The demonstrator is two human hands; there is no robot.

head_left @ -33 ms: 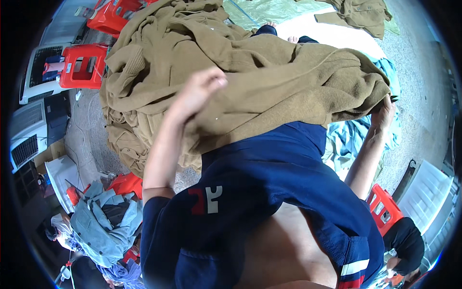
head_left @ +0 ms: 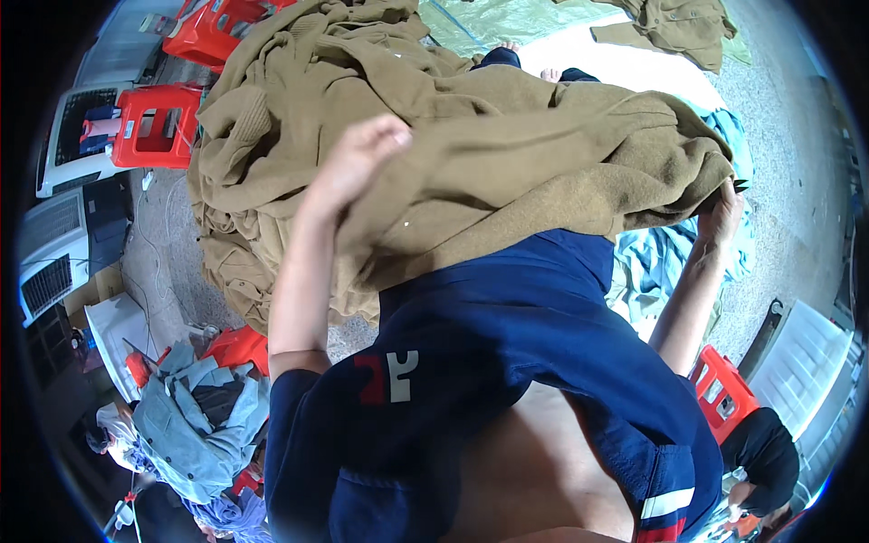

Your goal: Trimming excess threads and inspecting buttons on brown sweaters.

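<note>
A big olive-brown woollen cloth (head_left: 471,154) hangs bunched in front of my body, over my dark blue shirt (head_left: 489,362). My left hand (head_left: 358,158) is raised at the middle of the cloth, fingers curled over a fold of it. My right hand (head_left: 720,213) grips the cloth's right edge, arm stretched out to the side. More of the same olive cloth lies heaped beneath on the left (head_left: 244,235). My feet (head_left: 507,45) show past the top of the cloth.
Red plastic stools (head_left: 158,127) and white machine housings (head_left: 54,253) stand at the left. A pile of blue-grey clothes (head_left: 195,425) lies lower left. Teal cloths (head_left: 661,262) lie at the right, by another red stool (head_left: 724,389) and a seated person (head_left: 760,452).
</note>
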